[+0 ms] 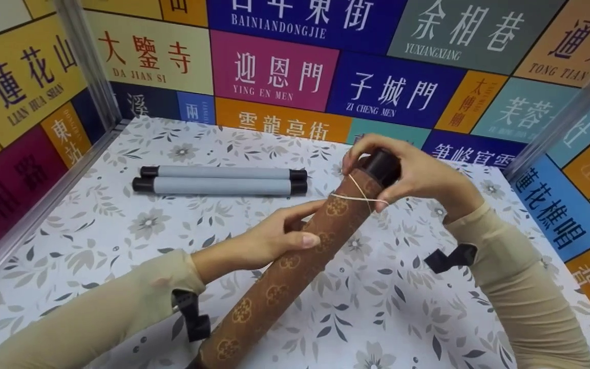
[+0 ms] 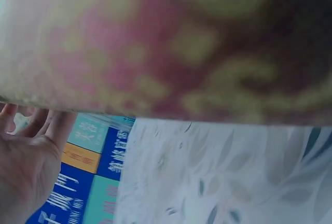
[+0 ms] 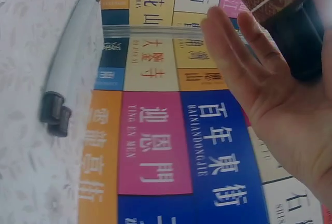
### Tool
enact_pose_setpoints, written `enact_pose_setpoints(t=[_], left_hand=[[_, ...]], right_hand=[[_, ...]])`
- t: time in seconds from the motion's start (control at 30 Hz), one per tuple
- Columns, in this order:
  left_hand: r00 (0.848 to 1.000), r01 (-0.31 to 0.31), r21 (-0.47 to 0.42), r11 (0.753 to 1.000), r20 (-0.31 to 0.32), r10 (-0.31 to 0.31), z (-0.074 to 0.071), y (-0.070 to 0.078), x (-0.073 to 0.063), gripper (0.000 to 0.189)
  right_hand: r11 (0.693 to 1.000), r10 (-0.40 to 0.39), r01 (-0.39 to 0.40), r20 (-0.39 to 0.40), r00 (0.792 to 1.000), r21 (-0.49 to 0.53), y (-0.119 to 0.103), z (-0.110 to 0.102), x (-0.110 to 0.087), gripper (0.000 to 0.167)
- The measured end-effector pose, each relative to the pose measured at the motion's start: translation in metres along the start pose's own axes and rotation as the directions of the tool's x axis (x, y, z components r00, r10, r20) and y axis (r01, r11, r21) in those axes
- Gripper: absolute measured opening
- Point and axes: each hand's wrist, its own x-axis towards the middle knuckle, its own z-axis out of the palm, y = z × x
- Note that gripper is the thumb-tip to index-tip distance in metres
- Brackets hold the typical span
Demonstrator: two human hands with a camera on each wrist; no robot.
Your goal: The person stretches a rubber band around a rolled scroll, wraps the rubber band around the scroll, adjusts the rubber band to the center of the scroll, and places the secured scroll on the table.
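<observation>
A rolled-up brown scroll with gold flower patterns slants upward from the front edge of the head view. My left hand holds its middle, thumb on top and fingers behind the roll. Around the upper end, my right hand curls over the black end knob. A thin pale cord crosses itself near that end and runs to the right thumb and fingers, which hold it. In the right wrist view the black end knob lies close to the palm. Blurred patterned scroll fills most of the left wrist view.
Two grey-blue rolled scrolls with black ends lie side by side on the floral tablecloth, back left. Colourful sign-printed panels wall the table at the back and sides. Black straps hang at the wrists.
</observation>
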Motion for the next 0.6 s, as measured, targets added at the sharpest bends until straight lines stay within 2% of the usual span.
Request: enact_pose_setpoints(t=[0.07,0.17,0.37,0.5,0.6], left_hand=[[1.0,0.013,-0.018,1.0,-0.019,-0.013,0.0,-0.003,0.001,0.079],[0.999,0.03,-0.043,0.999,-0.041,-0.032,0.0,-0.006,0.002,0.077],[0.997,0.038,-0.053,0.998,-0.069,-0.042,0.0,-0.006,0.001,0.076],[0.991,0.01,-0.068,0.998,-0.132,-0.019,-0.005,-0.004,0.002,0.078],[0.978,-0.027,-0.097,0.995,-0.206,0.007,-0.009,-0.001,0.004,0.079]], right_hand=[[0.998,-0.009,0.01,-0.021,1.0,0.059,0.009,0.001,0.001,0.065],[0.996,-0.006,0.012,-0.065,0.998,0.091,0.019,0.001,0.001,0.067],[0.988,0.052,-0.03,-0.143,0.988,0.151,0.022,0.004,-0.001,0.077],[0.948,0.113,-0.046,-0.197,0.974,0.315,0.032,0.012,-0.005,0.083],[0.927,0.167,-0.079,-0.214,0.963,0.366,0.044,0.021,-0.009,0.079]])
